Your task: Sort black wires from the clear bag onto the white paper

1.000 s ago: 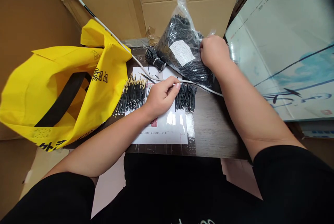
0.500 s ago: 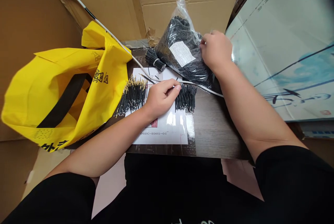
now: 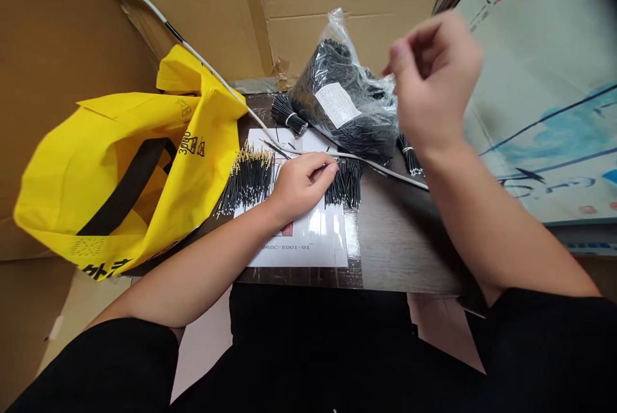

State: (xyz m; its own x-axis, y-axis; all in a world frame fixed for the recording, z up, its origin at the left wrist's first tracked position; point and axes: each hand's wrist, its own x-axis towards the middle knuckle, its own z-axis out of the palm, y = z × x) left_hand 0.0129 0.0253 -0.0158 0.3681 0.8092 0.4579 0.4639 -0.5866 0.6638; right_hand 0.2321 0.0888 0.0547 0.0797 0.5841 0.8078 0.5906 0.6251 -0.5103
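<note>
My left hand [image 3: 306,185] rests over a printed sheet [image 3: 318,239], fingers curled and thumb pressed to them; whatever they hold is hidden. On its left lies a pile of short black wires with gold-coloured tips [image 3: 250,172], on its right a second pile of short black wires [image 3: 346,183]. Raised at the right is my right hand [image 3: 436,82], blurred, its fingers bent inward and their contents not visible. Beside it stands a clear plastic bag [image 3: 344,88] full of black wires, bearing a white label [image 3: 336,105]. Whether hand and bag touch, I cannot tell.
A white cable [image 3: 260,119] crosses the dark table [image 3: 400,239] in front of the bag. Tied wire bundles lie left [image 3: 289,115] and right [image 3: 409,157] of the bag. A yellow bag [image 3: 53,169] stands at left, cardboard [image 3: 347,27] behind, and a pale printed panel [image 3: 554,111] at right.
My right hand has lifted up and to the right from the side of the plastic bag, uncovering a tied wire bundle. My left hand has barely moved.
</note>
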